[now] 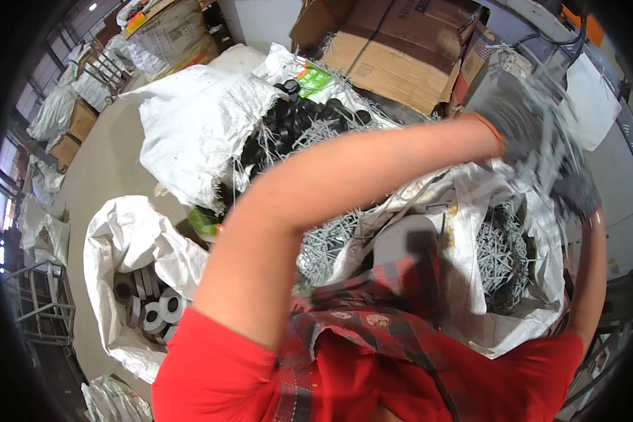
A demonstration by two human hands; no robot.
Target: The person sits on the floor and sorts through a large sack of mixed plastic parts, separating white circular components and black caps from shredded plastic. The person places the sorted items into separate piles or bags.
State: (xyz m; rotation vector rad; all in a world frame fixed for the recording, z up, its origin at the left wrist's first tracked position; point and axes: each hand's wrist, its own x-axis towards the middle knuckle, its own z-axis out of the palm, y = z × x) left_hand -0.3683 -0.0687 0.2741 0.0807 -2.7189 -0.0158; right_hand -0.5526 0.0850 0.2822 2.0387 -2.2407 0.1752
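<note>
Both my hands wear dark grey gloves and are raised at the upper right, blurred by motion. My left hand [514,124] comes across from the left, and my right hand [577,190] is just below and right of it. Blurred grey strips or sticks lie between and around them; their exact kind cannot be told, nor which fingers grip them. Beneath the hands, a white woven sack [548,253] stands with its mouth spread, holding many thin grey plastic pieces [501,258]. More grey pieces [324,245] lie under my left forearm.
A white woven sack [190,121] spills black round parts [290,116] ahead. At left, another sack [137,227] holds white rolls [153,316]. A cardboard box [395,58] stands at the top, a white sheet [591,100] at the upper right. Sacks and a metal frame [42,306] line the left.
</note>
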